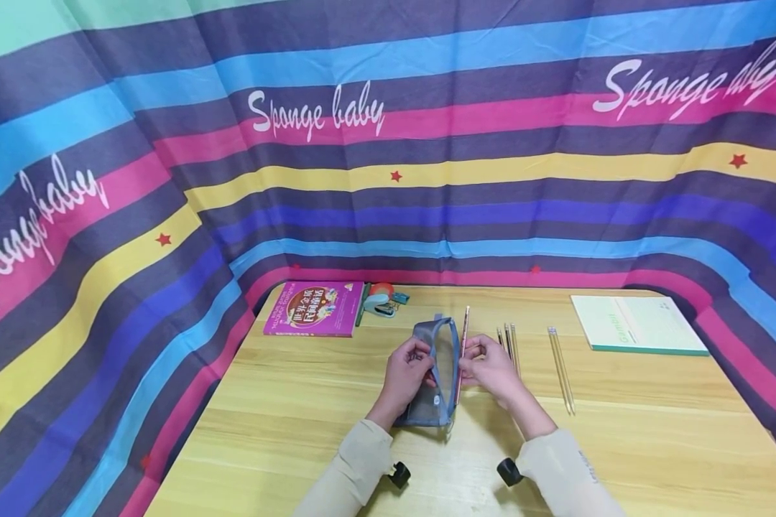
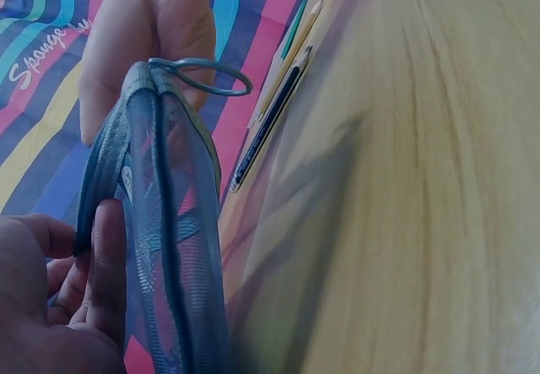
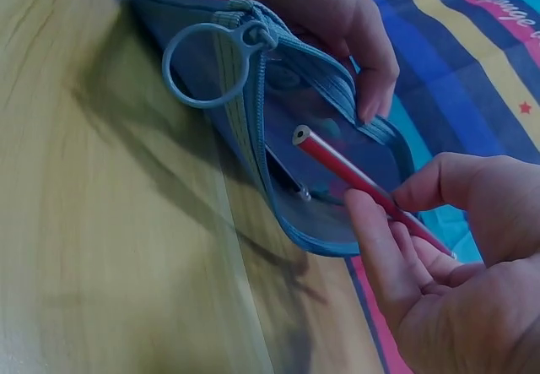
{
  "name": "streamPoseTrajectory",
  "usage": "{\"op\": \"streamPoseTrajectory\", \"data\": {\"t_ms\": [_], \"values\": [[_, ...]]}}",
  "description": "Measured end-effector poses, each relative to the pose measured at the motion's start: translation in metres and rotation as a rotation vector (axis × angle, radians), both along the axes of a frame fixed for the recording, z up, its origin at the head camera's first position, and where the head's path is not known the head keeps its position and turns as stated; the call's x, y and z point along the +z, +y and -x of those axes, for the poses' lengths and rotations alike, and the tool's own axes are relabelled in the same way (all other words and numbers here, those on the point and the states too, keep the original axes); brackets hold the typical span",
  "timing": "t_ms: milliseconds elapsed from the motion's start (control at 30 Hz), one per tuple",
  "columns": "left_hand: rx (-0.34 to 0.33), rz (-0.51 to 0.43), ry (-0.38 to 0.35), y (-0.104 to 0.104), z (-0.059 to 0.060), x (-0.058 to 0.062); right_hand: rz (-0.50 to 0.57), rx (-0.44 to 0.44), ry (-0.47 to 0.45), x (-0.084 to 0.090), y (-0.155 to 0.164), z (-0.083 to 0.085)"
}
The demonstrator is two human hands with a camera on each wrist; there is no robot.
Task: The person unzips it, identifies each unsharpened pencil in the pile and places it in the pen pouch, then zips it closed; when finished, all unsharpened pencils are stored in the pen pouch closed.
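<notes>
A blue-grey mesh zip pencil case (image 1: pixel 420 409) stands with its mouth unzipped. My left hand (image 1: pixel 404 377) pinches the zip edge of its mouth between thumb and fingers. My right hand (image 1: pixel 491 366) holds a red pencil (image 3: pixel 337 163) between thumb and fingers, right at the opening. In the right wrist view the pencil's flat end overlaps the mouth, and a dark slim item (image 3: pixel 287 174) lies inside the case. A ring pull (image 3: pixel 202 66) hangs from the zip.
Right of the case lie several pencils (image 1: pixel 514 345), then a pair of plain ones (image 1: pixel 561 370). A purple book (image 1: pixel 315 309) and small stationery (image 1: pixel 380 305) sit at the back left. A pale green-edged book (image 1: pixel 640 324) lies back right. Striped cloth (image 1: pixel 427 215) surrounds the table.
</notes>
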State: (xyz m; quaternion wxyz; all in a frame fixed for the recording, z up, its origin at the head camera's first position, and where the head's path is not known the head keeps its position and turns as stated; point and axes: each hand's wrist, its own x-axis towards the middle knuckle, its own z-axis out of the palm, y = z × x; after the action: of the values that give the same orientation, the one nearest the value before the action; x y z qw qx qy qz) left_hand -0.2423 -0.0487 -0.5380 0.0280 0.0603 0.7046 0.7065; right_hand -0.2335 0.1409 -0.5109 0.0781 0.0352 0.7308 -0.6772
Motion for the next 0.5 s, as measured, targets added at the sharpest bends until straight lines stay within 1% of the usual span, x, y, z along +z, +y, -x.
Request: {"op": "streamPoseTrajectory", "data": {"t_ms": [233, 500], "values": [[0.0, -0.004, 0.0, 0.001, -0.001, 0.002, 0.02, -0.015, 0.016, 0.001, -0.005, 0.001], [-0.003, -0.001, -0.012, 0.003, -0.001, 0.004, 0.009, -0.032, 0.018, -0.005, -0.013, 0.001]]}}
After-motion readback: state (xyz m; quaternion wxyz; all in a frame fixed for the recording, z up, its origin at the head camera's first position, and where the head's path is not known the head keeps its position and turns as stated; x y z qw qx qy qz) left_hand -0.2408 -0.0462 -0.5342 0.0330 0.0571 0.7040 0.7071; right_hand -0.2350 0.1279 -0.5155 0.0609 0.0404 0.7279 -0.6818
